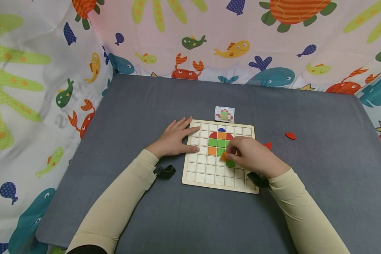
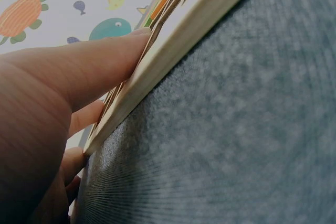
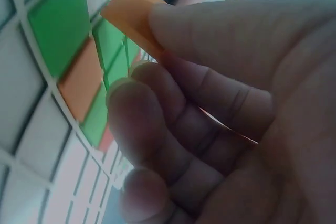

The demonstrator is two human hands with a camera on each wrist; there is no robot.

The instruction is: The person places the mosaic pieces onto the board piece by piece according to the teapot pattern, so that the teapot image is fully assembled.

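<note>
Card [image 1: 224, 114] behind the board [image 1: 211, 169].

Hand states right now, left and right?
Left hand: open, resting on the edge of the grid board.
Right hand: closed, pinching an orange tile between thumb and fingers.

The right hand [image 1: 255, 155] pinches an orange tile [image 1: 223, 157] over the board [image 1: 200, 177]

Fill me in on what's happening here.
A person's right grip pinches a flat orange tile over a pale wooden grid board; the left grip rests on the board's left edge. Green, orange, red and blue pieces fill some cells. Two red pieces lie right of it, a printed card beyond.
</note>
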